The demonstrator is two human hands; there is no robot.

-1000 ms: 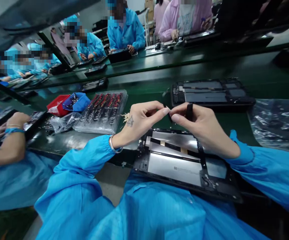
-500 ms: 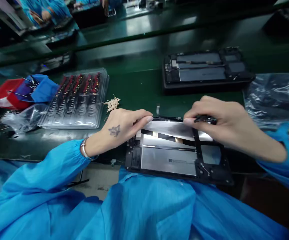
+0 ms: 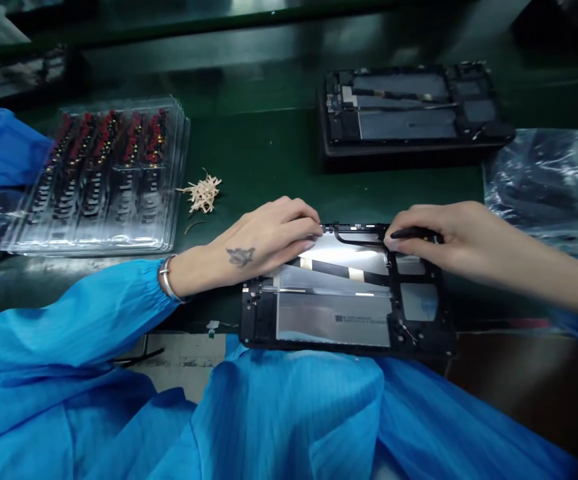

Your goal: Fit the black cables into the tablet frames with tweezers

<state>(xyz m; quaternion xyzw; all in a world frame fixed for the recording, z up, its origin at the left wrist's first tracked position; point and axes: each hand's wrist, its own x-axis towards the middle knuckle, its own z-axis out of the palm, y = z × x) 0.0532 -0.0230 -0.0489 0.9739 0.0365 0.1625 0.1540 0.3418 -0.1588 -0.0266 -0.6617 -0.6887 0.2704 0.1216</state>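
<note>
Head view: a clear tray [image 3: 89, 240] beside tan strips [image 3: 205, 195] holds 5 columns of parts [image 3: 103, 147]. At the surface's [image 3: 269, 160] near edge, the curled left hand [image 3: 263, 237] hides the opened tablet's [image 3: 333, 320] far-left corner, grip unclear; the right hand [image 3: 451, 227] pinches a dark item [image 3: 419, 233].

Bright glare off the silver panel [image 3: 336, 248], centre frame! Pale sheen across the dim green bench [image 3: 269, 153], glints on the plastic bag [image 3: 549, 177] at right, blur upper left, deep shadow lower right.
</note>
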